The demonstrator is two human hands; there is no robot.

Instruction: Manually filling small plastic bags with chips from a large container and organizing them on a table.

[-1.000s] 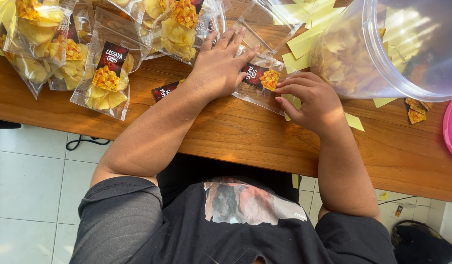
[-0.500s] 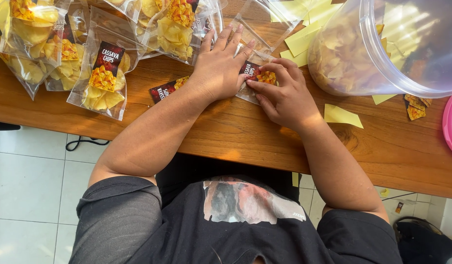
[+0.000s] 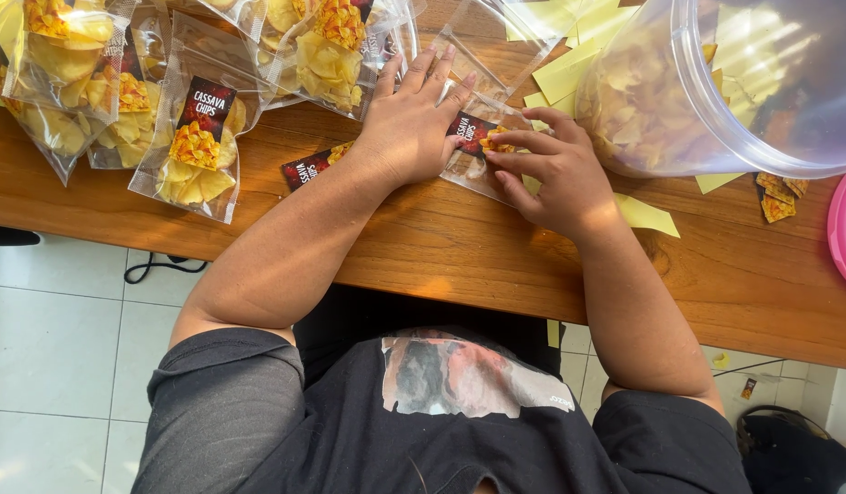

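Glossy clear plastic pouch (image 3: pixel 473 155) on a smooth varnished wooden table (image 3: pixel 459 247) — translucent plastic tub (image 3: pixel 716 82).

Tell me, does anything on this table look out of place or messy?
A little. One dark label sticker lies loose on the wooden table by the left hand, and more stickers lie scattered under the tilted clear tub of chips. Yellow paper slips are strewn near the right hand.

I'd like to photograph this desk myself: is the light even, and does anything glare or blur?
Head view: uneven, hard sunlight from the upper left on the filled chip bags; glare streaks on the clear plastic tub; the wooden table lit warm, the floor tiles shaded; all reasonably sharp.
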